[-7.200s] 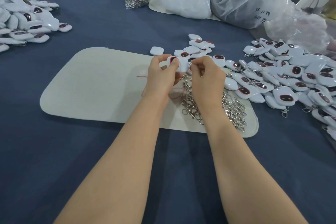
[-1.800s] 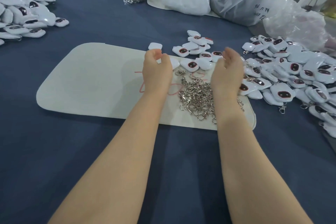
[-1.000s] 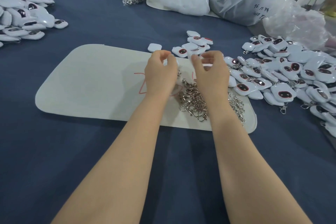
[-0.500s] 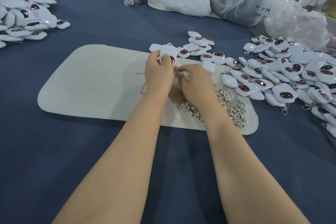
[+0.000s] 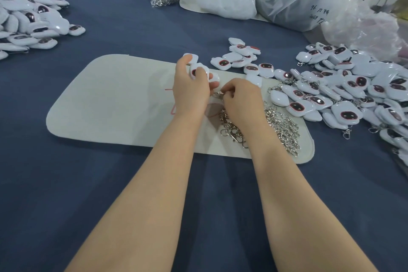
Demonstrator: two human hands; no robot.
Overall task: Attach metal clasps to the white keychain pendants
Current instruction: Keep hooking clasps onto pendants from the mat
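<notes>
1. The left hand (image 5: 188, 90) curls its fingers round a white pendant (image 5: 198, 66), thumb on its face, just above the mat (image 5: 110, 99).
2. The right hand (image 5: 241, 104) pinches a metal clasp (image 5: 217, 95) in curled fingertips, close beside the pendant.
3. The step in hand looks like joining the two. Next, the clasp likely needs hooking through the pendant's loop, which is hidden.

left hand (image 5: 190, 89) grips pendant (image 5: 199, 70) | right hand (image 5: 241, 100) pinches clasp (image 5: 217, 95)
</notes>
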